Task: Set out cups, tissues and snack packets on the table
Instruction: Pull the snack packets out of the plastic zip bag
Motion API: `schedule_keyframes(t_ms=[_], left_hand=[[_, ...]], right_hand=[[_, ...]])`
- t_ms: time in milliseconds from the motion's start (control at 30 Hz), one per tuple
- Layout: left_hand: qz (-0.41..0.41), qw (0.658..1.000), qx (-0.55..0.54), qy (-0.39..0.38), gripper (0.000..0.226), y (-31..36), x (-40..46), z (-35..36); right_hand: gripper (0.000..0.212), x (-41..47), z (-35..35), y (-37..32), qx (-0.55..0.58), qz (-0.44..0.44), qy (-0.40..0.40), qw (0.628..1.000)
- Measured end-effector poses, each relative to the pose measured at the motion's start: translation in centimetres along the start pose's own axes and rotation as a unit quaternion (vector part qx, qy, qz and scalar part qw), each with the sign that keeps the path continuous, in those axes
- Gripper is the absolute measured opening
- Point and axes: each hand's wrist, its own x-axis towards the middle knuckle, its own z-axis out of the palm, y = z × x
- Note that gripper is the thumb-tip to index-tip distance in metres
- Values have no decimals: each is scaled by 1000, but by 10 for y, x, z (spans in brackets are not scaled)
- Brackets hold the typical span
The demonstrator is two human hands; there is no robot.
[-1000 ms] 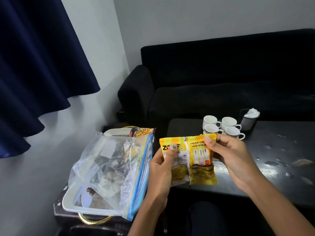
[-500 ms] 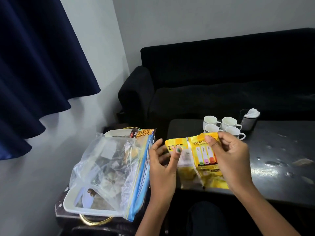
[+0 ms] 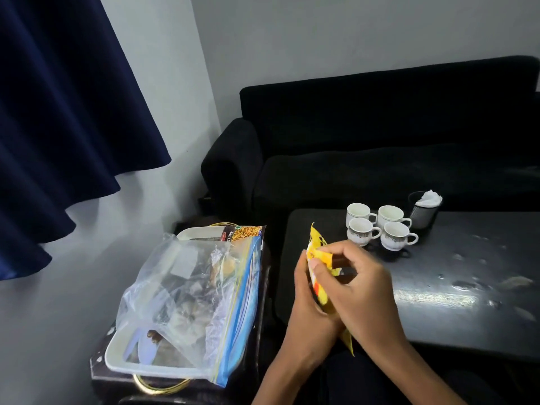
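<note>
Two hands meet over the near edge of the dark counter: the left hand and right hand each clench a grip on yellow snack packets. Farther right, four cups stand beside a tissue holder.

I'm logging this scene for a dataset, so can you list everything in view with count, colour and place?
cups: four, white, clustered at the far side of the table
tissue holder: one, black with white tissue, right of the cups
table: one, dark and glossy, right of centre
snack packets: yellow, held over the table's near left edge; count unclear now
zip bag: one, clear with blue seal, on the white tray
white tray: one, on a dark stand to the left
sofa: one, black, behind the table
curtain: one, navy, upper left
left hand: gripping the packets
right hand: gripping the packets
</note>
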Motion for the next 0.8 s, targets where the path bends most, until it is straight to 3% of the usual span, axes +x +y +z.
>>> schedule_keyframes(t_ms=[67, 200, 267, 367, 433, 533, 600, 667, 733, 800], left_hand=[[3, 999, -6, 38, 76, 0, 1, 1], [-44, 994, -35, 90, 17, -1, 2, -2], [-81, 988, -77, 103, 20, 0, 4, -6], [-135, 959, -221, 119, 24, 11, 9, -10], [-169, 930, -299, 131, 37, 16, 11, -15], [-166, 894, -400, 116, 31, 20, 11, -24], [-156, 876, -439, 128, 36, 21, 10, -26], [-143, 870, -453, 134, 47, 21, 9, -27], [-140, 871, -453, 130, 56, 23, 9, -27], [-140, 874, -446, 130, 62, 23, 8, -28]], right_hand=[[10, 0, -2, -4, -24, -20, -56, 998], [20, -2, -8, -10, 27, -16, -176, 984], [22, -1, -12, -11, 68, -5, -185, 980], [15, 7, -22, -4, 47, 0, -61, 997], [15, 14, -31, 5, 65, 54, 24, 996], [21, 16, -40, 22, 135, 173, 72, 973], [19, 8, -42, 30, 195, 275, 41, 941], [37, -5, -39, 34, 252, 372, -26, 893], [48, -17, -32, 35, 291, 423, -101, 852], [36, -25, -25, 31, 306, 434, -165, 831]])
